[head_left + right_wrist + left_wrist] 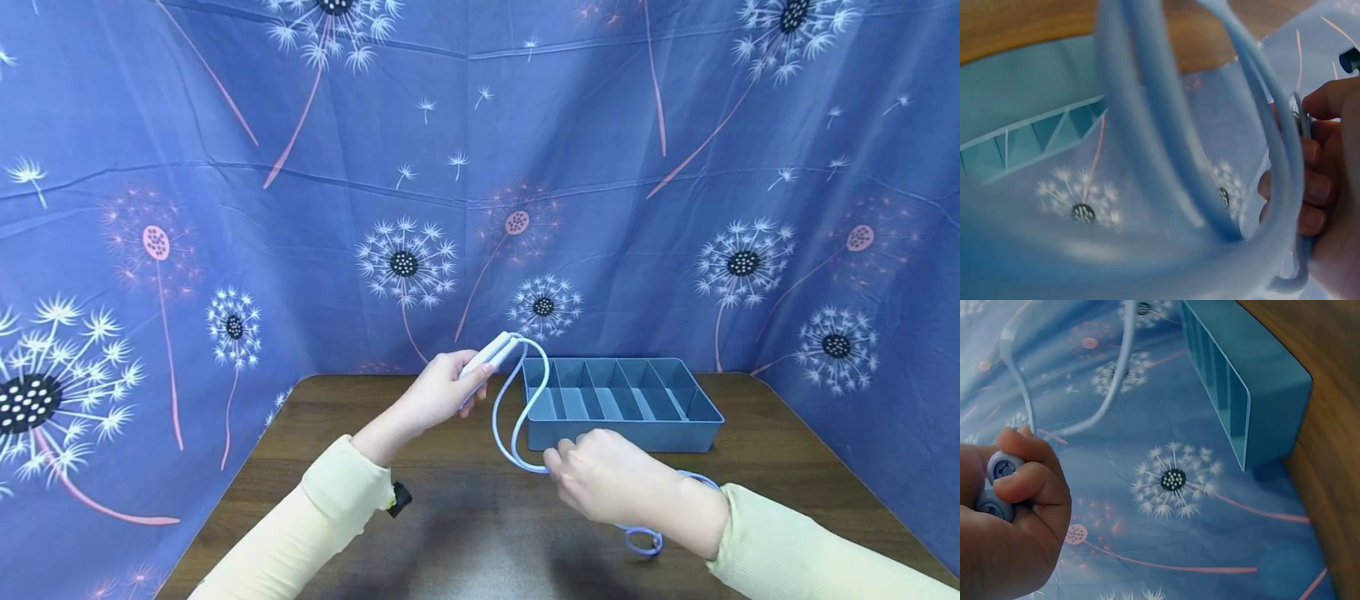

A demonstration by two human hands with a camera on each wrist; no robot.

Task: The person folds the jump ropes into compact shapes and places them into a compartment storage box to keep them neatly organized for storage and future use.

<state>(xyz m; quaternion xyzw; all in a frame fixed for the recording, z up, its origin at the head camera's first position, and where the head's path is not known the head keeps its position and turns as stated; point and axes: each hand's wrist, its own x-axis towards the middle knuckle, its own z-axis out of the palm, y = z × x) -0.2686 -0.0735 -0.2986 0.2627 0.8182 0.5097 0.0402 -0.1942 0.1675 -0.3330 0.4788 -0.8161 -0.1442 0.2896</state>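
Observation:
My left hand (442, 385) grips the two pale handles (486, 357) of a light blue jump rope side by side. Their round ends (997, 506) poke out of the fist in the left wrist view. From the handles the cord (548, 371) hangs in a loop and runs over to my right hand (611, 477), whose curled fingers hold it. More cord trails beyond the right wrist, with a small loop (647, 550) hanging beneath it. Blurred coils of cord (1116, 265) fill much of the right wrist view.
Behind the hands, a blue-grey box (622, 435) with several slanted dividers stands at the back of the brown wooden table (450, 550). A blue dandelion-print cloth (465, 250) surrounds the back and sides of the table. A small dark object (401, 500) shows at the left cuff.

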